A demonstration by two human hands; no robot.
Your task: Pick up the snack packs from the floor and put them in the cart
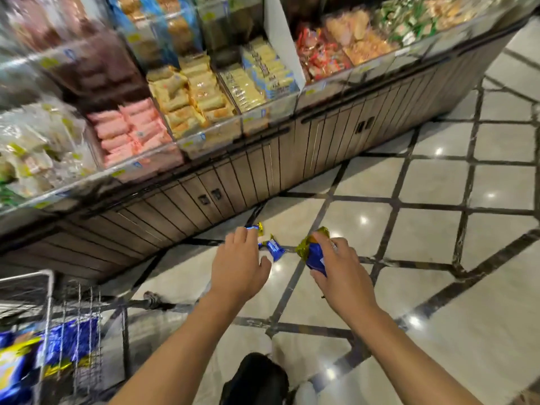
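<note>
My right hand (340,267) grips a blue and gold snack pack (314,252) above the tiled floor. My left hand (238,264) hovers with fingers spread over two more blue and gold packs lying on the floor: one (274,249) just right of its fingers, another (257,228) partly hidden behind its fingertips. The wire cart (49,325) stands at the lower left and holds several blue packs (70,340).
A long shelf unit (263,159) with clear bins of wrapped snacks (193,97) runs across the top, its wooden base close behind the packs. A cart wheel (152,299) sits left of my left forearm. My dark shoe (254,378) is at the bottom.
</note>
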